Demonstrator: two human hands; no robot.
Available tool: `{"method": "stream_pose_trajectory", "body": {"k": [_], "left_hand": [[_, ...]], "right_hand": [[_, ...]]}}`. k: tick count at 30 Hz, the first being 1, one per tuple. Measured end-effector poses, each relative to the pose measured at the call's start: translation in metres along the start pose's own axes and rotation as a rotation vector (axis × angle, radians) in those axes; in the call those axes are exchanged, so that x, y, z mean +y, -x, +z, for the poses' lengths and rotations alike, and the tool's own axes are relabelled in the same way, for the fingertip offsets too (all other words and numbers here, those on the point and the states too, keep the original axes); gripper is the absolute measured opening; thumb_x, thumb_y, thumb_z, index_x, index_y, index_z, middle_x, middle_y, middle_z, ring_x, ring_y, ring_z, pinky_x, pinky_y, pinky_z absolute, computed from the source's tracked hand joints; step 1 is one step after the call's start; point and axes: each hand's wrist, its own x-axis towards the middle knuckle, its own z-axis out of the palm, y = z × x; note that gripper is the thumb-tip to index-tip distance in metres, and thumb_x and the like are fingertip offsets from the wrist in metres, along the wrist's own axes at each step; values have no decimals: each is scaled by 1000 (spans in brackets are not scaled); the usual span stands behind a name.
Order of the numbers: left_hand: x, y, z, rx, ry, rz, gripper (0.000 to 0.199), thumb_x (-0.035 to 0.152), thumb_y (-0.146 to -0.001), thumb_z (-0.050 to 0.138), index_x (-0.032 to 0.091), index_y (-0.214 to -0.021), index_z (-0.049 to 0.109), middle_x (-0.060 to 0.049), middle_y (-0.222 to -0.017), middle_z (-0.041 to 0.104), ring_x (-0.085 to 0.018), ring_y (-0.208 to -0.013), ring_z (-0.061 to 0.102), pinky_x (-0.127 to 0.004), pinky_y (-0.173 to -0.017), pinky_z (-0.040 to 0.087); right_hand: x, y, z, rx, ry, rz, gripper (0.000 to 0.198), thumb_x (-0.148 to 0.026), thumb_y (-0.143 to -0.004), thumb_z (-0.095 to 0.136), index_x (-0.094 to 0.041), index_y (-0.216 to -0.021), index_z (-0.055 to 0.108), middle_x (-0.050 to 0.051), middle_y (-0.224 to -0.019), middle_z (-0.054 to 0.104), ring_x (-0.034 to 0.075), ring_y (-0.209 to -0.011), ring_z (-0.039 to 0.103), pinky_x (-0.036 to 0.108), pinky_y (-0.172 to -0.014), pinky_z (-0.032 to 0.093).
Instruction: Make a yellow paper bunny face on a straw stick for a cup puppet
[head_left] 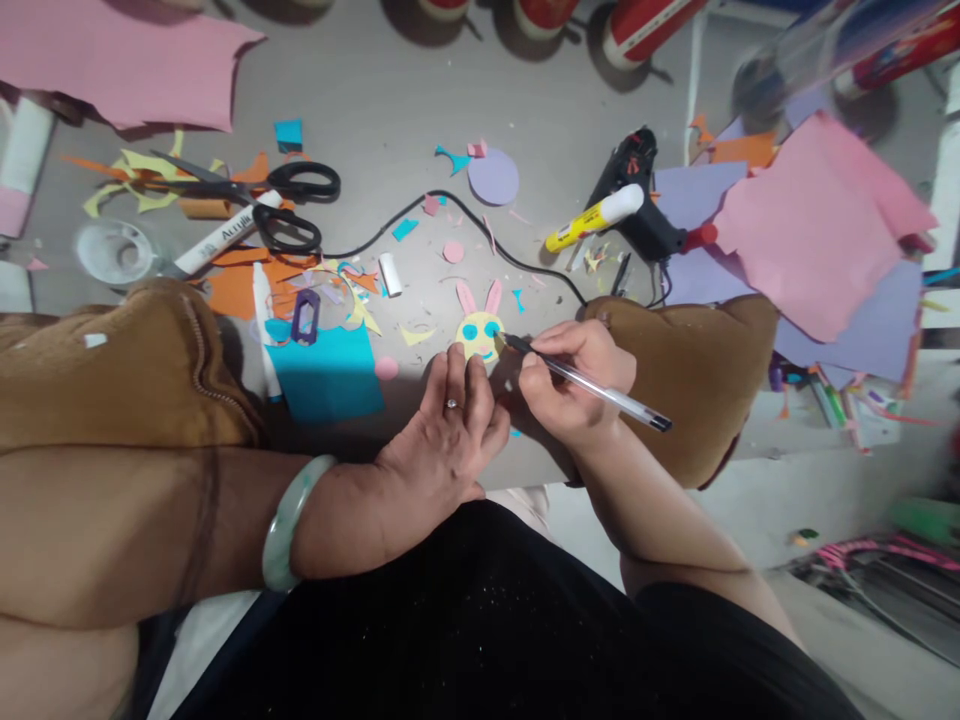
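Observation:
A small yellow paper bunny face lies on the table, with pink ears, blue eyes and a blue mouth. My left hand rests flat with its fingers stretched out, the fingertips touching the face's lower left edge and covering part of it. In my right hand is a clear ballpoint pen with a black grip, pinched between thumb and fingers. Its tip is at the bunny's right eye; whether it touches the paper I cannot tell. Beside the left hand are a blue paper sheet and a pink paper circle.
Black-handled scissors, an acrylic marker and a clear cup stand or lie at left. A glue gun and a yellow glue stick lie at right. Pink foam sheets, a purple circle and brown cushions surround the work.

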Motion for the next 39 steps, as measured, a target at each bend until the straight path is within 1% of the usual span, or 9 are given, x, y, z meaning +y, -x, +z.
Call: {"method": "stream_pose_trajectory", "body": {"k": [6,12,15,17,22,31,35,37,39], "left_hand": [[0,0,0,-8,3,-5,91,64,-82,70,4,-147,47,-36,-154,40,-56,-143,38,-71,-116,32],[1,0,0,-16,10,-12,88,63,-83,70,6,-146,48,-34,-155,40,-55,-144,38,-71,-116,31],[1,0,0,-6,-12,-1,89,65,-84,68,4,-145,48,-36,-154,40,-56,-143,39,-71,-116,32],[1,1,0,-3,-6,0,90,64,-83,69,2,-145,48,-37,-153,40,-56,-143,39,-71,-116,32],[1,1,1,-11,35,-10,87,61,-83,72,5,-145,49,-35,-155,39,-55,-145,37,-73,-116,31],[-1,2,-3,-11,-3,-1,86,63,-83,70,5,-144,50,-36,-154,40,-56,-143,38,-72,-115,33],[-1,2,-2,-9,-34,0,89,65,-83,70,5,-144,49,-36,-154,40,-56,-143,40,-71,-114,33],[-1,2,-2,-8,-36,5,91,66,-82,70,4,-145,48,-38,-153,41,-56,-142,40,-71,-115,33],[-1,2,-2,-6,-35,10,94,67,-81,70,3,-146,46,-38,-152,42,-56,-142,40,-71,-114,34]], "right_hand": [[-2,-2,-1,1,11,-32,14,-20,-79,65,-28,-87,57,-1,-73,71,16,-50,61,31,-44,51],[-3,-2,-2,-9,0,-35,17,-18,-78,66,-28,-88,58,-1,-76,72,16,-52,62,31,-45,51],[-3,-2,-2,-4,-17,-42,17,-17,-78,65,-28,-88,57,-1,-76,71,16,-50,61,30,-45,50],[-3,-2,-2,-1,-24,-46,17,-17,-78,65,-28,-88,57,-1,-75,70,15,-50,60,30,-45,49],[-2,-2,-2,-7,-21,-39,13,-20,-80,64,-28,-88,58,-1,-70,68,17,-54,62,32,-46,50],[-2,-2,0,-7,-38,-35,11,-21,-80,64,-28,-86,56,-1,-69,67,16,-51,60,32,-44,48],[-1,0,0,42,-99,-31,10,-21,-82,65,-27,-87,58,0,-71,66,17,-56,64,31,-47,50],[1,0,0,121,-153,-8,8,-24,-84,65,-27,-88,58,0,-72,64,18,-60,66,32,-50,53],[4,0,0,209,-216,49,7,-24,-85,63,-27,-86,57,-1,-71,61,17,-57,65,33,-51,56]]}}
